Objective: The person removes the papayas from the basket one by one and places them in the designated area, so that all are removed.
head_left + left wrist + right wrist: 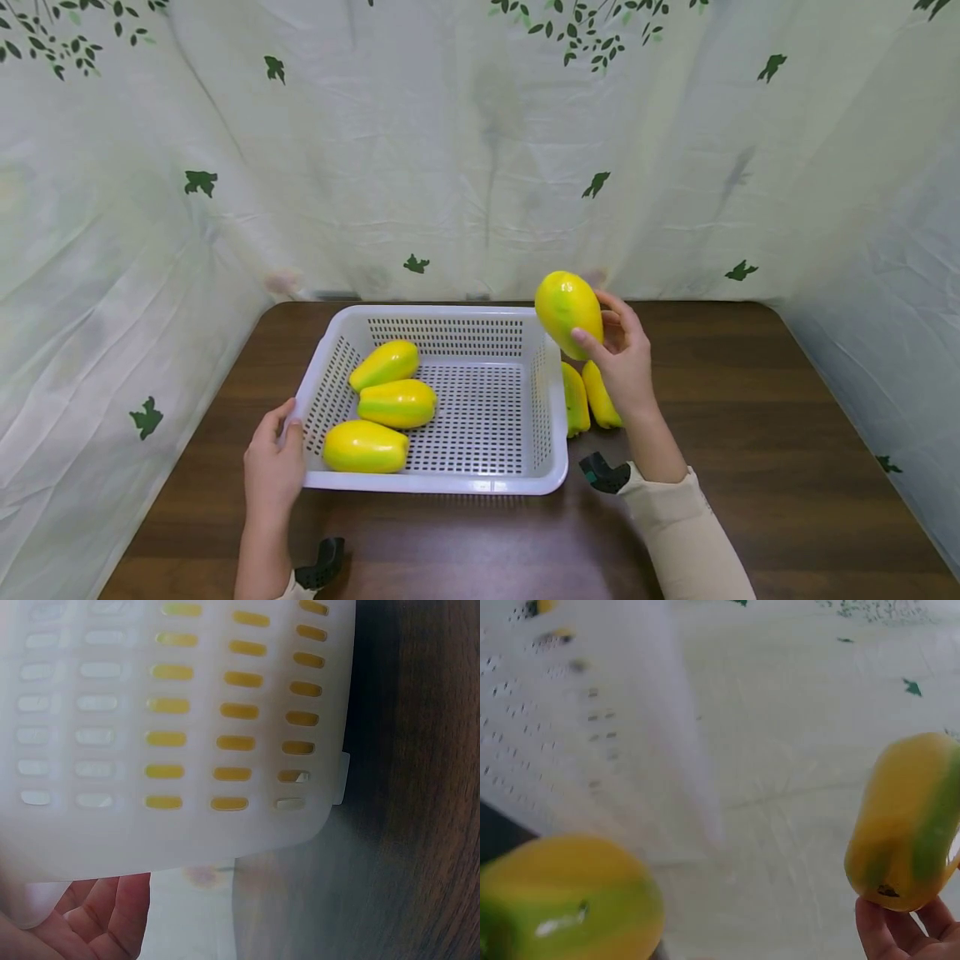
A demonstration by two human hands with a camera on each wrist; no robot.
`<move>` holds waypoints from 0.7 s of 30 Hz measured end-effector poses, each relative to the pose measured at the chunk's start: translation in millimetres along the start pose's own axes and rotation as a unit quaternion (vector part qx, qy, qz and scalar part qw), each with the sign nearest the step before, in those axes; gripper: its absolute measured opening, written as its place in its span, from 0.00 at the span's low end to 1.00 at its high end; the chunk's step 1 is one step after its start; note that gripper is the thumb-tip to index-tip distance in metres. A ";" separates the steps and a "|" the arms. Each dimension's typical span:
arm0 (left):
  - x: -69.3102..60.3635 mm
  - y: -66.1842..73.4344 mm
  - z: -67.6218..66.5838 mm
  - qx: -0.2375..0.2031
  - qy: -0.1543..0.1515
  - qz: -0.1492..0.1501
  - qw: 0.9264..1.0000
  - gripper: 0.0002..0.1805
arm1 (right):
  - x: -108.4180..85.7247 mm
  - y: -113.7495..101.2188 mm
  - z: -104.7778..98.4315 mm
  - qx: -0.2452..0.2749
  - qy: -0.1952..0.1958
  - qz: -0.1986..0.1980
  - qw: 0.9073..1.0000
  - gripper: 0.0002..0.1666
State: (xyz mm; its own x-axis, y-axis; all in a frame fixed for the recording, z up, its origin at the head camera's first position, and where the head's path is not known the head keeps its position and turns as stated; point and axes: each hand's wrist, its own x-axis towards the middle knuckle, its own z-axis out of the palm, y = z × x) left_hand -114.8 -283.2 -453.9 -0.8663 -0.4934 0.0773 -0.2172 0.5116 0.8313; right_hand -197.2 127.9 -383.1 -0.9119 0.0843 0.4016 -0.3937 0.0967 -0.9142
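the right hand (626, 354) grips a shiny yellow fruit (567, 312) with its thumb on one side and its fingers on the other. this held fruit is up in the air, by the back right corner of the white basket (442, 482). in the right wrist view it has a green stripe, and a small dark spot at the end near the fingertips (871, 922).

the left hand (273, 458) holds the left rim of the basket, and its thumb is on the edge. the basket sits on the brown table (750, 442) and has lots of little holes. in the left wrist view, yellow shows through some of them.

inside the basket, on the left side, lie a back fruit (385, 364), a middle fruit (397, 404) and a front fruit (366, 447). the back one and the middle one are very close, and i cannot tell if they touch. two more are on the table, just right of the basket: a greenish fruit (574, 402) and a yellow one (602, 398) next to it. behind the table hangs a pale cloth (450, 167) with green leaves on it.
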 end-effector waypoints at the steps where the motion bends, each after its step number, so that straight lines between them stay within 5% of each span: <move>1: -0.6 2.0 0.2 0.003 0.005 -0.005 1.000 0.26 | -1.8 1.9 -3.6 -0.005 0.008 0.002 1.000 0.30; 10: -8.3 18.6 -3.6 0.002 -0.002 -0.007 1.000 0.26 | -19.2 25.8 -36.2 -0.037 0.093 0.047 0.994 0.28; 21: -11.9 29.1 -7.8 -0.007 -0.005 0.005 1.000 0.23 | -46.8 63.1 -73.1 -0.119 0.182 0.117 0.969 0.29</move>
State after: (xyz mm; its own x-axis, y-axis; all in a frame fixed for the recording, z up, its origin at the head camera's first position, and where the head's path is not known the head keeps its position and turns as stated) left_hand -107.3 -267.9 -426.3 -0.8731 -0.4811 0.0789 -0.2033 0.5064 0.8380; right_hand -170.8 202.6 -455.5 -0.8541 0.4723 0.2177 -0.1040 0.2551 -0.9613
